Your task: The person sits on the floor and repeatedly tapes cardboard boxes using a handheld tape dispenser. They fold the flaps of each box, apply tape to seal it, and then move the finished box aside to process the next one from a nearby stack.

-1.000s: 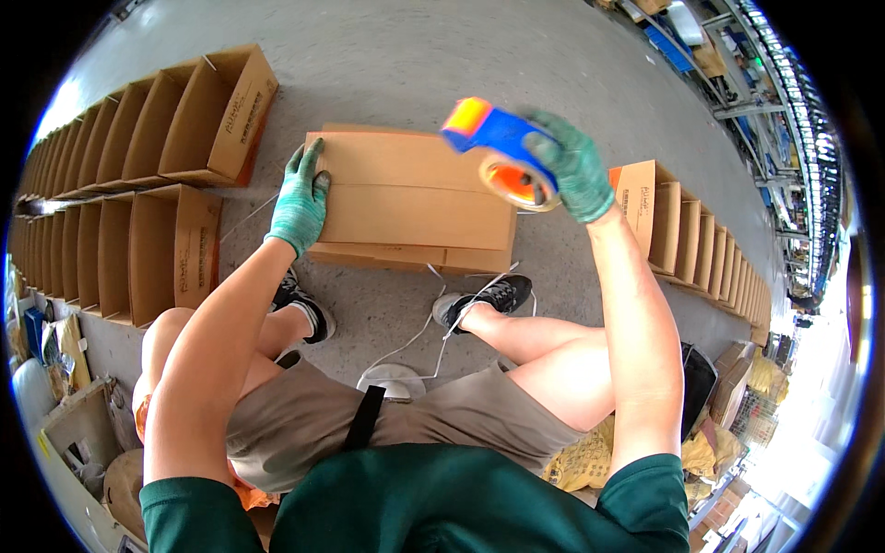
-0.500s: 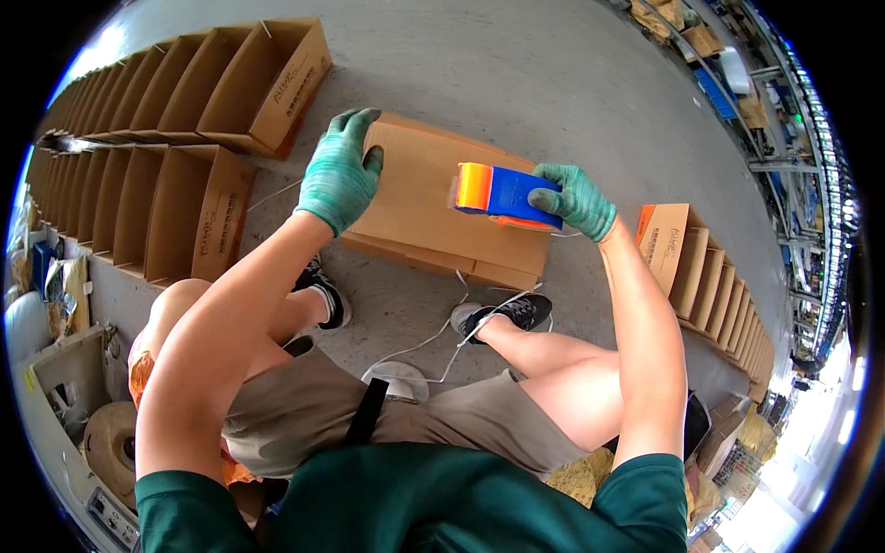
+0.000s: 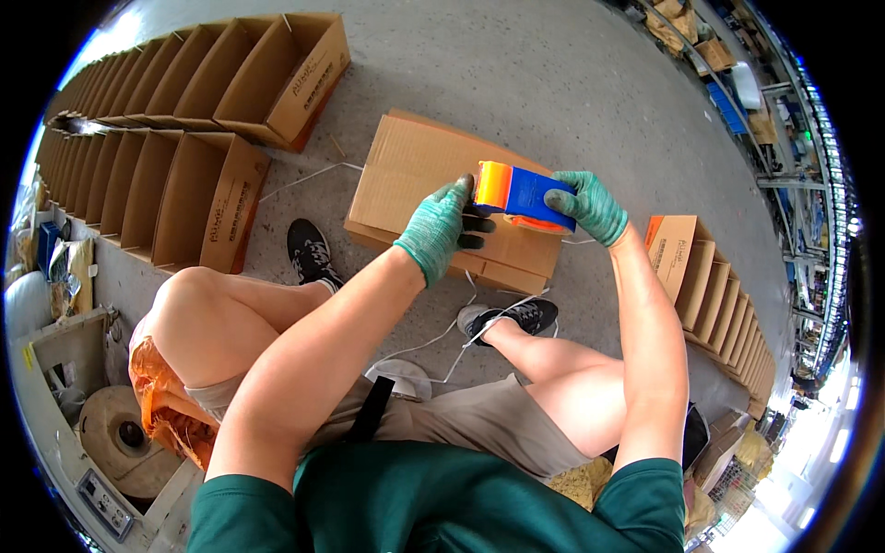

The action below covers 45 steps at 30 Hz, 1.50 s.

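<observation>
In the head view, a green-gloved right hand (image 3: 592,210) is clamped on a blue and orange plastic tape dispenser (image 3: 533,194), held over a rectangular brown cardboard box (image 3: 406,166) on the grey floor (image 3: 516,74). The green-gloved left hand (image 3: 440,226) has fingers parted right by the dispenser; I cannot tell whether they touch it. Open brown cardboard cartons (image 3: 226,212) stand in rows at left.
</observation>
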Each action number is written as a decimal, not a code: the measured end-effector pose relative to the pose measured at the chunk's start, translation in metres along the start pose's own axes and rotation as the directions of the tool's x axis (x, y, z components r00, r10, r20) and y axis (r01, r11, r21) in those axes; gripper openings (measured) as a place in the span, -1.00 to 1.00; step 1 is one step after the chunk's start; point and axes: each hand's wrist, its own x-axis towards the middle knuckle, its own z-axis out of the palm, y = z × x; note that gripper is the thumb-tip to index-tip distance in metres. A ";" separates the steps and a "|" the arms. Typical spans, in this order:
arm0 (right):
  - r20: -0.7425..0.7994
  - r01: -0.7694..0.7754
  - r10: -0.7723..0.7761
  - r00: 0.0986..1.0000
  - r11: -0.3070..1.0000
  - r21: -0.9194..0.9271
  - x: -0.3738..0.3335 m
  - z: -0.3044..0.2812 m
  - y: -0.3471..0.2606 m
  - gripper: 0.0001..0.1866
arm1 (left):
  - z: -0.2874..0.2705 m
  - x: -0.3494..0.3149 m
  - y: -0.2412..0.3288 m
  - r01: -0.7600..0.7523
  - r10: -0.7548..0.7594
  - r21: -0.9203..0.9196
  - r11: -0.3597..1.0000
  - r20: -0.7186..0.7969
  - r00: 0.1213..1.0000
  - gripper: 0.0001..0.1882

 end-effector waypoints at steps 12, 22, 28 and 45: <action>0.014 -0.039 0.042 0.999 0.981 -0.190 0.002 0.017 -0.029 -0.43 | -0.048 0.010 0.042 -0.306 0.782 0.794 0.525 -0.308 0.542 -0.78; -0.076 -0.142 0.121 0.990 0.909 -0.392 0.011 0.034 -0.048 -0.41 | -0.137 0.029 0.062 -0.287 0.542 0.513 0.809 -0.461 0.703 -0.75; -0.051 -0.167 0.161 0.986 0.889 -0.426 0.017 0.037 -0.054 -0.44 | -0.172 0.063 0.047 0.038 0.271 0.693 0.720 -0.331 0.904 -0.68; -0.037 -0.212 0.215 0.976 0.894 -0.394 -0.035 -0.010 -0.051 -0.42 | -0.121 0.042 0.057 -0.446 0.495 0.688 0.572 0.144 0.857 -0.58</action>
